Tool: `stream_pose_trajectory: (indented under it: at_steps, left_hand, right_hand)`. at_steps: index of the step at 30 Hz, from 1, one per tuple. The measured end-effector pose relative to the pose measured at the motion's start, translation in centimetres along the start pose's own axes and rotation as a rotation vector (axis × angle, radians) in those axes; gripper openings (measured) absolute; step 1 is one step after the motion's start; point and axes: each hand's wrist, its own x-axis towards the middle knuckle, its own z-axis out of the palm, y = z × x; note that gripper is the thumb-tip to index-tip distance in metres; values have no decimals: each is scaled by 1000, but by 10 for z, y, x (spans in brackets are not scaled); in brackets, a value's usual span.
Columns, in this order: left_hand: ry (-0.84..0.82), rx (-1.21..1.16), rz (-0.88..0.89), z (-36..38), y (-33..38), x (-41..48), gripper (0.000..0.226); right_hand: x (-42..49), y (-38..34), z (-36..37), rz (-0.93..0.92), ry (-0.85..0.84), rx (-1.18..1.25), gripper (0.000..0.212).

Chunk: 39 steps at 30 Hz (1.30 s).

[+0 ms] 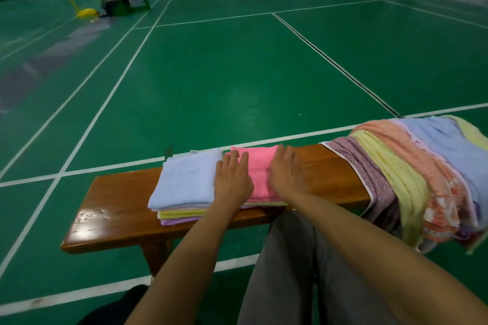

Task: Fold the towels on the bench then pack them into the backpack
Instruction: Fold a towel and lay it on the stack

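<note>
Head view: hands [260,179] flat on pink towel [260,174]

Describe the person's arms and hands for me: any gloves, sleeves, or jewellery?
Both arms are bare from the frame edge to the wrist, with no sleeves in view. The left hand and right hand wear no gloves, and no watch, bracelet or rings show. The fingers are uncovered. Grey trousers cover the legs below.
</note>
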Motion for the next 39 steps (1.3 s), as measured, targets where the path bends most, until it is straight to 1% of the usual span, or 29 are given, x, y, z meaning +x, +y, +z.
stream_pose_trajectory:
  at_steps: [1,2,3,6,7,12,18,22,25,30,32,35,37,39]
  left_hand:
    - [-10,-30,53,6,1,5,56]
    - [-42,-75,78,12,2,9,53]
    - [-87,-112,85,17,3,10,53]
    - [-215,-147,51,36,1,9,54]
    - [-217,-155,30,40,1,6,55]
    - [-83,-149,-70,52,11,-2,57]
    - [-80,-141,-111,58,12,7,58]
    - [-66,-133,-112,61,13,9,57]
    - [-81,-119,-106,59,14,8,58]
    - [-177,-96,-100,48,14,5,58]
    - [-224,-81,-91,38,15,7,58]
    - [-245,-53,-73,21,20,16,58]
    - [-237,-35,-73,11,29,22,53]
    - [-234,-42,-81,6,33,28,47]
  right_hand:
    - [-2,-2,3,-94,39,-72,72]
    - [-3,-4,4,-170,36,-108,68]
    - [-3,-5,8,-217,-8,-119,64]
    - [-3,1,25,-212,-192,-106,63]
    - [-2,4,30,-215,-213,-102,63]
    - [14,18,44,-285,-246,-120,65]
    - [29,23,49,-345,-243,-148,65]
    - [29,22,50,-335,-238,-138,65]
    - [27,22,49,-320,-235,-146,64]
    - [22,15,41,-289,-287,-163,65]
    - [20,14,34,-295,-305,-162,64]
    - [22,14,13,-329,-333,-167,63]
    - [19,17,-4,-341,-320,-162,63]
    - [18,15,-17,-360,-348,-165,69]
